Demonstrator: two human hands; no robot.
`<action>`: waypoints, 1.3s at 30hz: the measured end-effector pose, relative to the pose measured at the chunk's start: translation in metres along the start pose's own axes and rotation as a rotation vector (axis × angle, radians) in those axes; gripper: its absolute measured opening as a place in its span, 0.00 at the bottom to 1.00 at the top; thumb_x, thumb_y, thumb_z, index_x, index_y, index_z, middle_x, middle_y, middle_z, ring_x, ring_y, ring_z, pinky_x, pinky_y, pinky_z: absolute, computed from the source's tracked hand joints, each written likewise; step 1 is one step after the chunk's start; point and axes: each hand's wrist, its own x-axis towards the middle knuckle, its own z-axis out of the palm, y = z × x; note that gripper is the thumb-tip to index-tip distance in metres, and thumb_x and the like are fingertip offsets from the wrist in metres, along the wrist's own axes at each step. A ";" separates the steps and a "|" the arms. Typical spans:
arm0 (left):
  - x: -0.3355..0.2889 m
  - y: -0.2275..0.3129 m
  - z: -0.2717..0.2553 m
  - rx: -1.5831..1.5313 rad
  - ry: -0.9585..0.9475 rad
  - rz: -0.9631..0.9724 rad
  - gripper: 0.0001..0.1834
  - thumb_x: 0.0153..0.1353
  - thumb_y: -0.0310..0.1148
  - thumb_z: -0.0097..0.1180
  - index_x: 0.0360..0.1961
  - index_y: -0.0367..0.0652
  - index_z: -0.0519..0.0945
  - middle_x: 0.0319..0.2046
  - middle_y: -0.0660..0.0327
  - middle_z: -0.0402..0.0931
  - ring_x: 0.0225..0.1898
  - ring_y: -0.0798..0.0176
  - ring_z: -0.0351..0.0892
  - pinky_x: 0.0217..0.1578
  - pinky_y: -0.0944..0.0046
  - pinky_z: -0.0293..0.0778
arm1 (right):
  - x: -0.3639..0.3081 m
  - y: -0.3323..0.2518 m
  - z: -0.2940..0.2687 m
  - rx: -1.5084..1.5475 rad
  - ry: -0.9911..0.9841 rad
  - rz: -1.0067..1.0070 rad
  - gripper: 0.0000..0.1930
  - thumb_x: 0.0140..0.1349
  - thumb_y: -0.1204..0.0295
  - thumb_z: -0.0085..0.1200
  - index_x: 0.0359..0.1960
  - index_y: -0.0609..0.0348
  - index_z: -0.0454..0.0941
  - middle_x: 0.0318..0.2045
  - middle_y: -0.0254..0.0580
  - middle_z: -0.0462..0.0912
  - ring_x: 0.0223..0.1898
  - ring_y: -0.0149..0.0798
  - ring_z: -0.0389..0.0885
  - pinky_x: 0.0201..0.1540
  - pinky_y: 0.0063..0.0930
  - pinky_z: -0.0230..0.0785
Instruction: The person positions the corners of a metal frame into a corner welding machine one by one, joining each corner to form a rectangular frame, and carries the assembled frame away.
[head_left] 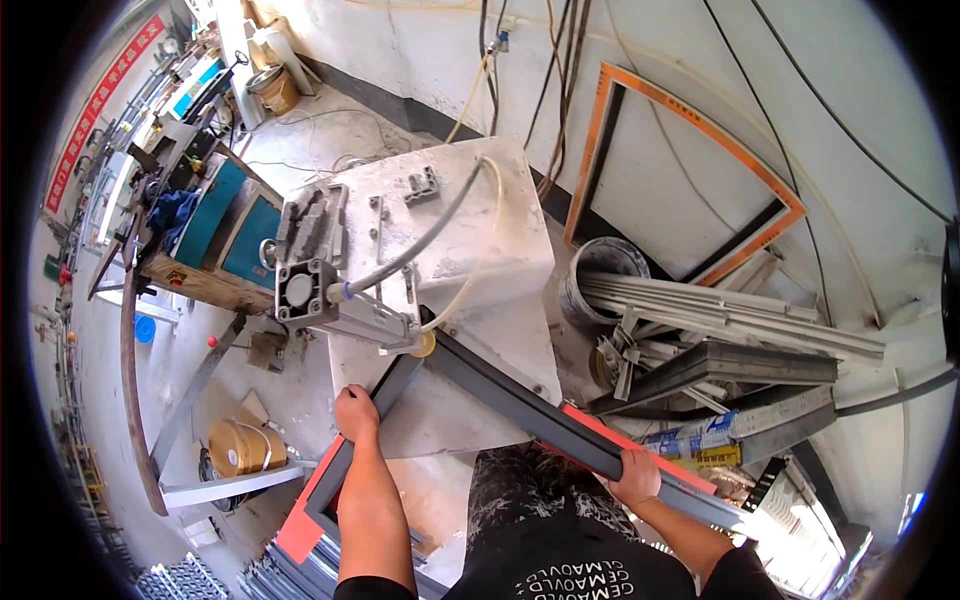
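Note:
A dark grey window frame (525, 398) with red film along its edges lies with one corner on the white machine table (465, 425). That corner sits under the clamp head of a pneumatic cylinder (370, 323), by a yellow round part (424, 344). My left hand (357, 413) is closed round the frame's left bar, a short way from the corner. Farther along the right bar, my right hand (636, 478) grips it, fingers wrapped over the edge. The frame's near side is partly hidden by my left arm and body.
Hoses (420, 255) loop over the machine. To the right stand a bucket (606, 285), stacked pale profiles (730, 310) and an orange-edged frame (690, 110) against the wall. At left are a teal-doored workbench (215, 215) and a tan round drum (240, 447).

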 end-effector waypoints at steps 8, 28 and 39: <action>-0.002 0.004 -0.002 0.007 -0.037 -0.052 0.26 0.67 0.50 0.39 0.42 0.42 0.84 0.44 0.46 0.82 0.45 0.34 0.80 0.46 0.41 0.75 | -0.001 -0.001 -0.003 -0.019 -0.003 -0.011 0.25 0.36 0.67 0.66 0.41 0.58 0.75 0.38 0.48 0.77 0.42 0.53 0.77 0.46 0.45 0.73; -0.003 0.007 -0.003 0.025 -0.035 -0.053 0.27 0.66 0.51 0.39 0.41 0.42 0.85 0.43 0.45 0.82 0.45 0.34 0.80 0.46 0.42 0.75 | -0.002 0.000 -0.004 -0.008 -0.011 -0.004 0.26 0.36 0.67 0.66 0.42 0.59 0.76 0.39 0.47 0.78 0.43 0.52 0.77 0.47 0.44 0.72; 0.000 0.001 0.002 0.028 -0.030 -0.013 0.27 0.67 0.50 0.38 0.41 0.41 0.85 0.42 0.43 0.82 0.44 0.34 0.80 0.46 0.42 0.74 | 0.001 -0.002 -0.008 0.003 -0.048 0.021 0.25 0.37 0.67 0.66 0.41 0.58 0.77 0.38 0.47 0.79 0.44 0.51 0.77 0.48 0.43 0.73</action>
